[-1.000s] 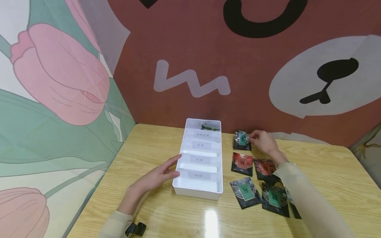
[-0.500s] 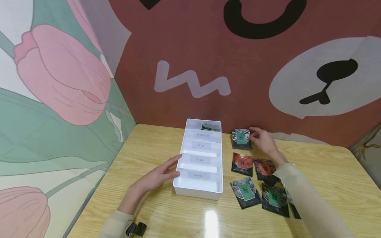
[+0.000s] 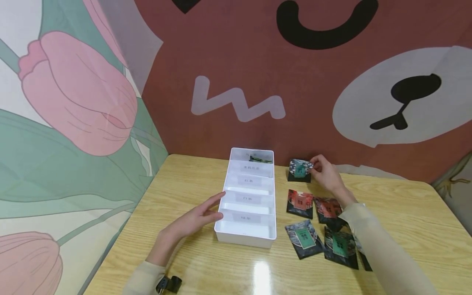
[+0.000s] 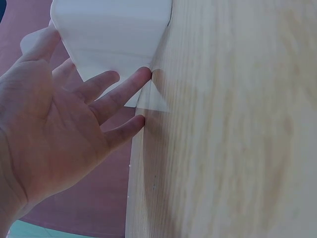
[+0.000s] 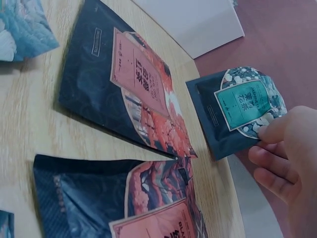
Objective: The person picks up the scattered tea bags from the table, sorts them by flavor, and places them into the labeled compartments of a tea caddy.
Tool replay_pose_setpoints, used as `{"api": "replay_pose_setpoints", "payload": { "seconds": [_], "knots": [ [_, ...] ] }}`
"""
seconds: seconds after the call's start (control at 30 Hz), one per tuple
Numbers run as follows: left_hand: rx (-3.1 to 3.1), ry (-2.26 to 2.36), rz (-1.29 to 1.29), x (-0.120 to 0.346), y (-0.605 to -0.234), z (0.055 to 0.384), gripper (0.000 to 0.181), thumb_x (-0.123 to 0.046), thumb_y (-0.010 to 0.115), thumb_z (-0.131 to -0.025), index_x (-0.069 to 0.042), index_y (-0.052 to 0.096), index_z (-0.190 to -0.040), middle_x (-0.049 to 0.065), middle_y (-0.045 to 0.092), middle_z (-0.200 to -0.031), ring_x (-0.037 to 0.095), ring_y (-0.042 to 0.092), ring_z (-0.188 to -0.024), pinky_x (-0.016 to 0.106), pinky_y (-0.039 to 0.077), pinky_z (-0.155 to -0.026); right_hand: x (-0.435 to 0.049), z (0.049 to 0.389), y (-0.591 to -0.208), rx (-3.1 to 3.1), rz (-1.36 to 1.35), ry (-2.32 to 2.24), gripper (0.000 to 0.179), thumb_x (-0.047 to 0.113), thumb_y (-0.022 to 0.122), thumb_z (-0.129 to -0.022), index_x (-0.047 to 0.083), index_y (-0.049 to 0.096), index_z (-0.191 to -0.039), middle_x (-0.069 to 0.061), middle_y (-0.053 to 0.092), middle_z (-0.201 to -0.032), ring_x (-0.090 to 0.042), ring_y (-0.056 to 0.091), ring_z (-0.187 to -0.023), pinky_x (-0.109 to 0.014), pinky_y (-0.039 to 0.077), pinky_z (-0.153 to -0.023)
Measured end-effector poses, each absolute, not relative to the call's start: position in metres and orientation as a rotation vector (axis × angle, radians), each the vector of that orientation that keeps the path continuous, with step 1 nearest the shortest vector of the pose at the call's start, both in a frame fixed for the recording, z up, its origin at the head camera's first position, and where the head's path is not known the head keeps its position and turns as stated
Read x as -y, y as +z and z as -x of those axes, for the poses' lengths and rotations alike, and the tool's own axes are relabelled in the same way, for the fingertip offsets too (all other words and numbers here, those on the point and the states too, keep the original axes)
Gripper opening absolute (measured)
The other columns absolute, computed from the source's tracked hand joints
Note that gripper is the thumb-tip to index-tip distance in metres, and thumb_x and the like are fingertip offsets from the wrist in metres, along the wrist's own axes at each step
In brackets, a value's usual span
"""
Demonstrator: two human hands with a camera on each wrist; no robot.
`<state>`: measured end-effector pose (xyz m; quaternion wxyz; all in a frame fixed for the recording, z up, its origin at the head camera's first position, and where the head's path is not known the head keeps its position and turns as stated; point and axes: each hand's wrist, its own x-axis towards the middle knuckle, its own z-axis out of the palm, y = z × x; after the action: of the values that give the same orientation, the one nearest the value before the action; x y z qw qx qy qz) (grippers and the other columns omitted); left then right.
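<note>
At the table's far side my right hand [image 3: 328, 176] pinches the right edge of a dark jasmine tea packet [image 3: 299, 171] between thumb and fingers. The right wrist view shows that packet [image 5: 241, 104] with a teal label and white flowers, its top tilted up. My left hand [image 3: 191, 221] has its fingers spread, fingertips at the left side of a white divided box [image 3: 245, 241]. In the left wrist view the palm of the left hand [image 4: 69, 119] shows, fingers beside the white box [image 4: 114, 34]. A green packet [image 3: 261, 159] lies in the box's farthest compartment.
Two red-labelled tea packets [image 3: 300, 203] lie nearer than the jasmine packet, right of the box. Closer still are green-labelled packets [image 3: 304, 237], some partly under the right sleeve [image 3: 380, 246]. A printed wall [image 3: 236, 135] stands right behind the wooden table [image 3: 195, 262].
The jasmine packet lay flatter half a second ago; now its top edge is tilted up in my right hand, which has risen slightly. My left hand and the box stay put.
</note>
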<state>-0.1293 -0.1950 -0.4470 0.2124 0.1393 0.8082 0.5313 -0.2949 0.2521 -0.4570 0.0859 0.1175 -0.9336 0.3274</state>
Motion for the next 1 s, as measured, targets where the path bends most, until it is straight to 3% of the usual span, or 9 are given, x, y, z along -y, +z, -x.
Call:
{"api": "replay_pose_setpoints", "payload": {
  "seconds": [0.33, 0.6, 1.0],
  "knots": [
    [-2.247, 1.477, -0.391, 0.195, -0.448, 0.131, 0.065, -0.046, 0.059, -0.098, -0.05, 0.023, -0.152, -0.005, 0.028, -0.161, 0.029, 0.04, -0.143, 0.052, 0.035, -0.115, -0.249, 0.292, -0.448, 2.698, -0.35, 0.979, 0.013, 0.015, 0.061, -0.097, 0.007, 0.063, -0.107, -0.013, 0.067, -0.095, -0.025, 0.061, -0.074, -0.034, 0.047, -0.062],
    [-2.25, 1.466, -0.406, 0.195, -0.449, 0.131, 0.065, -0.044, 0.059, -0.099, -0.05, 0.023, -0.153, -0.006, 0.026, -0.162, 0.027, 0.031, -0.148, 0.052, 0.033, -0.117, -0.247, 0.29, -0.446, 2.636, -0.348, 1.001, 0.012, 0.019, 0.065, -0.097, 0.009, 0.065, -0.102, -0.011, 0.07, -0.09, -0.025, 0.068, -0.076, -0.034, 0.05, -0.062],
    [-2.271, 1.455, -0.405, 0.196, -0.448, 0.13, 0.065, -0.046, 0.059, -0.098, -0.05, 0.023, -0.153, -0.006, 0.025, -0.163, 0.027, 0.03, -0.149, 0.052, 0.033, -0.117, -0.241, 0.287, -0.435, 2.565, -0.44, 1.055, 0.012, 0.025, 0.063, -0.098, 0.015, 0.07, -0.099, -0.008, 0.076, -0.095, -0.027, 0.072, -0.08, -0.027, 0.053, -0.066]
  ]
}}
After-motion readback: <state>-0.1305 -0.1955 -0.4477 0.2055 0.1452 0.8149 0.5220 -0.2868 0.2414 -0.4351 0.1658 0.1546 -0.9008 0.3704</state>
